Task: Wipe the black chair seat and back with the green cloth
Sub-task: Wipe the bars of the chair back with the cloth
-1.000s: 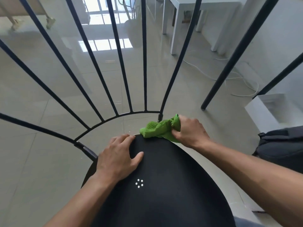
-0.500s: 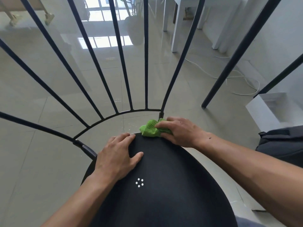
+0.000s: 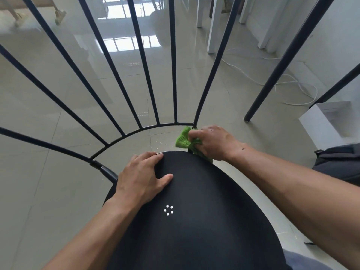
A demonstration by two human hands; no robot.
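Observation:
The black chair seat (image 3: 204,221) fills the lower middle of the head view, with a small ring of white dots near its centre. Its back (image 3: 173,75) is a fan of thin black metal bars rising from a curved rail. My left hand (image 3: 142,178) rests flat on the seat's far left edge, fingers spread over the rim. My right hand (image 3: 214,143) grips the bunched green cloth (image 3: 183,139) at the foot of the rightmost back bar, just beyond the seat's far edge. Part of the cloth hangs hidden under my fingers.
Glossy grey floor tiles lie all around. Black table legs (image 3: 282,61) slant at the right, with a white box (image 3: 329,121) and a dark bag (image 3: 341,162) beside them. A white cable (image 3: 292,80) trails on the floor. White furniture legs (image 3: 214,26) stand at the back.
My right hand has moved the cloth from the seat's far edge up and right to the base of the rightmost back bar. My left hand has stayed in place.

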